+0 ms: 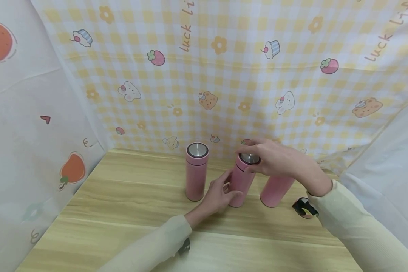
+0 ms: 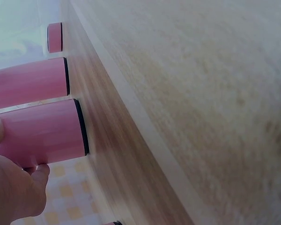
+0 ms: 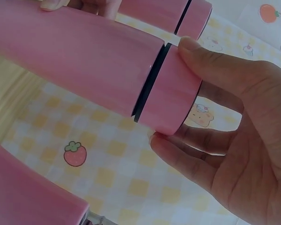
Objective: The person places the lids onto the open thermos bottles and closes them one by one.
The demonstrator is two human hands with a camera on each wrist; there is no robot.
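Observation:
A pink thermos bottle [image 1: 242, 183] stands tilted slightly on the table, in the middle of three. My left hand [image 1: 217, 196] holds its lower body, with thumb and fingers on either side. With thumb and fingertips my right hand [image 3: 243, 117] grips the pink lid [image 3: 171, 89], which has a silver top in the head view. A dark ring shows between lid and body; whether the lid is loose I cannot tell. A second thermos bottle [image 1: 195, 181] stands to the left with its lid on. To the right is a third bottle [image 1: 275, 190], its top hidden behind my right hand.
A short pink cylinder [image 2: 55, 37], lid-like, sits on the table beyond the third bottle. A black device [image 1: 305, 207] is by my right sleeve. The wood-grain table [image 1: 139, 181] meets a yellow checked cloth [image 1: 176, 83] at the back, with white cloth at both sides.

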